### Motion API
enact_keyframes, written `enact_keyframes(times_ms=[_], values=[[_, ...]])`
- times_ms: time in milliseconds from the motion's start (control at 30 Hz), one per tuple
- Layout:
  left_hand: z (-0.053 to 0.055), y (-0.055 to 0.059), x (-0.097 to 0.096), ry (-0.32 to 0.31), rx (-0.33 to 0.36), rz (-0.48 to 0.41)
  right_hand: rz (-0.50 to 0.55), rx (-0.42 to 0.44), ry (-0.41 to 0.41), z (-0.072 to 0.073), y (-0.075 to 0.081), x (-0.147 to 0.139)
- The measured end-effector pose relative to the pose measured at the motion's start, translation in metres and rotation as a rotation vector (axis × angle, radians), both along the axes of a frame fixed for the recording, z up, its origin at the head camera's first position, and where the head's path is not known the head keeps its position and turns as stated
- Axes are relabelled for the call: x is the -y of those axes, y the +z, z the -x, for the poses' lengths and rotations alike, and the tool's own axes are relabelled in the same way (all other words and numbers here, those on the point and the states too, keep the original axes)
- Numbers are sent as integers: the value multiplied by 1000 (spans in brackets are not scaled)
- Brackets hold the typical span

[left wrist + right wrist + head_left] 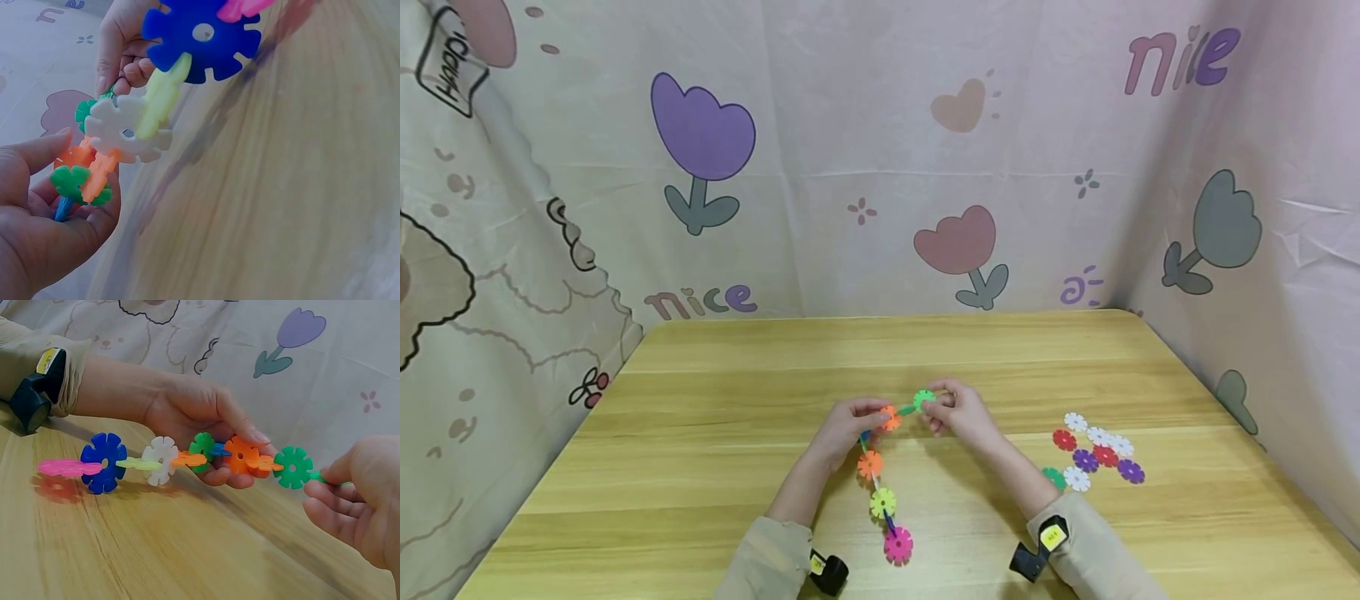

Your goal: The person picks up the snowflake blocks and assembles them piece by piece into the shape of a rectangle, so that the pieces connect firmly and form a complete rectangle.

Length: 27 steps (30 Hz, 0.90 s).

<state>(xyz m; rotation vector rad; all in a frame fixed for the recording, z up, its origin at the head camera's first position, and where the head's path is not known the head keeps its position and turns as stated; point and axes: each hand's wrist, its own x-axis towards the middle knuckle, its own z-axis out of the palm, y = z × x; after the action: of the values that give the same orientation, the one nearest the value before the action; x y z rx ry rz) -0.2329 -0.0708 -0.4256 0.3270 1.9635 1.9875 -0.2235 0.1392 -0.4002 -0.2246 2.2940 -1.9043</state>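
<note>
A chain of interlocking plastic snowflake discs stretches between my two hands over the wooden table. My left hand (842, 432) pinches an orange disc (235, 449) between thumb and fingers. At the chain's far end, my right hand (964, 414) pinches a green disc (923, 398), which is slotted edgewise into another green disc (284, 464). From the left hand the rest of the chain runs back toward me: blue, green, orange, a white disc (155, 452), a yellow disc (880, 498), a dark blue disc (175, 37) and a pink disc (892, 552) at the near end. Fingers partly hide the held discs.
Loose discs lie on the table (715, 467) to the right, beyond my right forearm: several white ones, red discs (1063, 440), purple discs (1131, 471) and a green one (1054, 477) partly beside the sleeve. A printed curtain (850, 125) encloses the table's back and sides.
</note>
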Motion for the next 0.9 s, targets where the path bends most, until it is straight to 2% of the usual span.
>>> enact_keyframes(times_ms=[167, 500, 767, 900], values=[[-1, 1, 0, -6, -3, 3, 34, 3, -14, 6, -10, -1], [0, 0, -1, 4, -2, 5, 65, -1, -61, 6, -9, 0], [-1, 1, -2, 3, -9, 5, 66, -12, -36, 6, -15, 2], [0, 1, -2, 14, -3, 7, 89, -12, -53, 7, -18, 5]])
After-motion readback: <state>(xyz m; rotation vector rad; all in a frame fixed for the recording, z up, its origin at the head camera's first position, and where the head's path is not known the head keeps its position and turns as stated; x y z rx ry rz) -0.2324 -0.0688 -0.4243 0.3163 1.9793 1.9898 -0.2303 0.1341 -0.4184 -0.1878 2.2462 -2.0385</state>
